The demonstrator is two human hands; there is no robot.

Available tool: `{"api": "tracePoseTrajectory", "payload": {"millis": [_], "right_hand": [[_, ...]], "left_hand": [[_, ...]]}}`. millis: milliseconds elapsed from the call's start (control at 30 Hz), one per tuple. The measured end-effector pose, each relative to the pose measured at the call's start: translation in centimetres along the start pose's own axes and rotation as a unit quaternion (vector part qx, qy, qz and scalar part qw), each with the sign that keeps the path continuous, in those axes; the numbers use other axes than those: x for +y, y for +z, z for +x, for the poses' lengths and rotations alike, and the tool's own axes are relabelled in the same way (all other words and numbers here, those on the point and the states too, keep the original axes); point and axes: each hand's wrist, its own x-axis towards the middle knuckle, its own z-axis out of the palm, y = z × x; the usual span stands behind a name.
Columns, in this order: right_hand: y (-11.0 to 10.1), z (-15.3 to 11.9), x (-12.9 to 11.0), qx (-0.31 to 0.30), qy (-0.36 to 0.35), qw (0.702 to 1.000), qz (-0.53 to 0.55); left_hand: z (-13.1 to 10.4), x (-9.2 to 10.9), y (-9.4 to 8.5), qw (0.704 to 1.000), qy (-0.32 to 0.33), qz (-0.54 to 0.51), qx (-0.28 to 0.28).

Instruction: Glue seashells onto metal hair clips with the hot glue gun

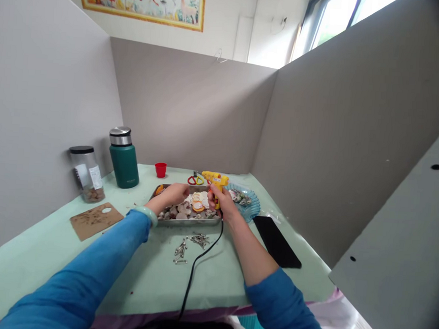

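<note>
My right hand [221, 200] is wrapped round the handle of a yellow glue gun [215, 178], whose nozzle points left. A black cord runs from its grip down over the table's front edge. My left hand [178, 194] is closed above the left part of a metal tray [186, 223]; whatever is between its fingers is too small or hidden to name. In the tray lie grey-brown flat pieces [182, 213], white pieces and an orange-rimmed round piece [198, 205]. Small metal pins [180, 249] lie in two loose piles in front of the tray.
A blue plate [253, 206] with wrapped items and a black slab [277, 242] are at the right. Scissors [195, 179] and a red cup [160, 170] stand behind. At the left are a green bottle [124, 163], a jar [88, 174] and a brown board [96, 221]. Grey partitions surround the table.
</note>
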Motion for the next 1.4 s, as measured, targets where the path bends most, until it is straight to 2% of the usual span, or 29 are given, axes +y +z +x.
{"api": "tracePoseTrajectory", "payload": {"millis": [133, 200, 267, 333, 400, 567, 667, 767, 1000, 1067, 1167, 1267, 1400], "right_hand": [[0.1, -0.1, -0.2, -0.005, 0.004, 1.000, -0.005], [0.1, -0.2, -0.2, -0.015, 0.005, 1.000, -0.008], [0.1, -0.2, -0.2, -0.021, -0.003, 1.000, -0.009], [0.1, -0.1, -0.1, -0.022, -0.014, 1.000, -0.012], [0.1, -0.1, 0.0, -0.018, -0.023, 0.999, -0.019], [0.1, 0.0, 0.3, -0.008, -0.030, 0.998, -0.057], [0.1, 0.0, 0.5, -0.007, -0.025, 0.996, -0.089], [0.1, -0.1, 0.7, -0.009, -0.021, 0.994, -0.111], [0.7, -0.4, 0.3, -0.019, -0.017, 0.991, -0.134], [0.8, -0.4, 0.2, -0.019, -0.016, 0.990, -0.138], [0.7, -0.4, 0.3, -0.022, -0.008, 0.989, -0.143], [0.4, -0.2, 0.6, -0.025, -0.007, 0.990, -0.137], [0.1, 0.0, 0.9, -0.030, -0.006, 0.992, -0.119]], "left_hand": [[-0.2, -1.2, 0.0, 0.994, -0.028, -0.102, 0.024], [-0.6, -1.1, 0.1, 0.978, -0.054, -0.197, 0.047], [-1.1, -0.5, 0.2, 0.935, -0.077, -0.343, 0.050], [-1.9, 0.6, 0.2, 0.871, -0.081, -0.483, 0.026], [-2.8, 1.9, 0.0, 0.817, -0.088, -0.569, 0.015], [-4.1, 4.6, 0.0, 0.761, -0.109, -0.640, 0.020], [-4.4, 4.6, 0.6, 0.716, -0.098, -0.691, 0.016], [-4.6, 4.0, 1.3, 0.670, -0.086, -0.737, -0.013], [-4.8, 3.9, 1.8, 0.651, -0.060, -0.756, -0.028], [-4.7, 4.0, 1.7, 0.662, -0.054, -0.748, -0.020], [-4.6, 3.7, 1.6, 0.676, -0.076, -0.732, 0.027], [-4.5, 3.0, 1.4, 0.663, -0.119, -0.736, 0.060], [-4.6, 2.3, 0.9, 0.633, -0.151, -0.758, 0.055]]}}
